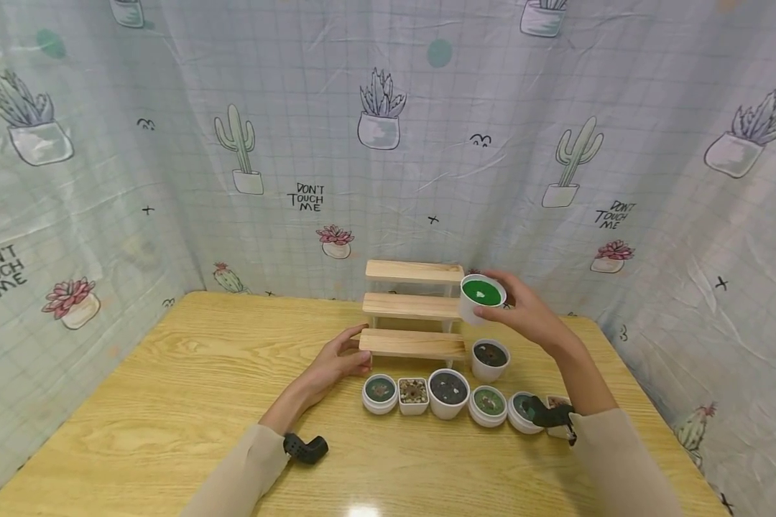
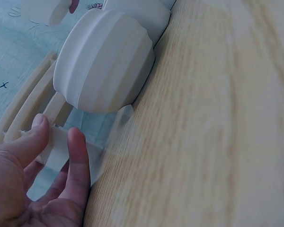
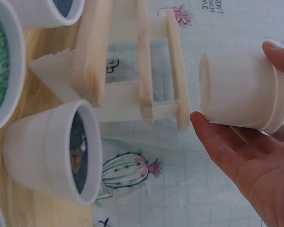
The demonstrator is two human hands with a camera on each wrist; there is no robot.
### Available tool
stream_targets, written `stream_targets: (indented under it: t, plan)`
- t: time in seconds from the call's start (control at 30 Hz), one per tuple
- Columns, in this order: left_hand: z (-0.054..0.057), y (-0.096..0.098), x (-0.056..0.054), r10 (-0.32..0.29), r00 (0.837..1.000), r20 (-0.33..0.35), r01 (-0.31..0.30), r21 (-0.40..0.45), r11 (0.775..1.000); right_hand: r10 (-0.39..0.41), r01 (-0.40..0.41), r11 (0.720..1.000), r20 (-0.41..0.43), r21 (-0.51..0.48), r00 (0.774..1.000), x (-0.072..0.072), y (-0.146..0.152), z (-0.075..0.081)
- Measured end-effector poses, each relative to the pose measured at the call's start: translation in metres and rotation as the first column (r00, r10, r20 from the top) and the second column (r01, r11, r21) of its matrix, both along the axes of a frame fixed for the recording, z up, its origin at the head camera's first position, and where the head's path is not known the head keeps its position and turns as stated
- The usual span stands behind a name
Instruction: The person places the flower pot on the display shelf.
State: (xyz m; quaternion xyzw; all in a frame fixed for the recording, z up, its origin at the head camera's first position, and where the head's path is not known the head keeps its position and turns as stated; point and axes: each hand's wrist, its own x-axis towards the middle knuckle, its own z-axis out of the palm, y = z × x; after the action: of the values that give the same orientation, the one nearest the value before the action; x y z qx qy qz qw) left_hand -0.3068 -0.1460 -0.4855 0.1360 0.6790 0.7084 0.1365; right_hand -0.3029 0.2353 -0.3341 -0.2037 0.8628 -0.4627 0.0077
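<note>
My right hand (image 1: 524, 312) grips a white flowerpot (image 3: 244, 90) by its side, thumb and fingers round it. The pot is raised beside the right end of a three-step wooden display stand (image 1: 414, 343), and green filling with a small pale piece shows at its top. At the stand's left end, my left hand (image 1: 336, 359) holds the lowest step's end, with thumb and fingers on either side of the white side support (image 2: 57, 149). Below the raised pot, a white pot with dark filling (image 1: 490, 359) stands on the table.
A row of small pots stands before the stand: a round pot (image 1: 380, 395), a square pebble-filled pot (image 1: 414, 396), a larger pot (image 1: 449, 393), a green-filled pot (image 1: 488, 406) and others near the right wrist. A printed curtain (image 1: 297, 143) hangs behind the wooden table (image 1: 168, 402).
</note>
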Motion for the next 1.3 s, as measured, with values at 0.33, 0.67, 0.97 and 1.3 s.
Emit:
stream_targets:
  t: [0.33,0.67,0.97,1.3]
  plan:
    - [0.0,-0.001,0.0,-0.004,1.0,0.003,0.004,-0.003,1.0,0.031,-0.032,0.999,-0.001,-0.028,1.0,-0.004,-0.016,0.014]
    - [0.0,-0.003,0.0,-0.004,1.0,-0.012,0.004,0.003,1.0,0.038,-0.039,0.998,-0.007,-0.041,0.999,-0.012,-0.032,0.022]
    - [-0.002,-0.005,0.001,-0.012,0.999,-0.03,0.012,0.008,1.0,0.006,-0.007,1.0,-0.03,-0.03,1.0,-0.02,-0.045,0.022]
    - [-0.005,-0.003,0.002,0.002,1.0,-0.017,-0.002,0.011,1.0,0.008,-0.009,0.998,-0.021,-0.058,1.0,-0.024,-0.055,0.023]
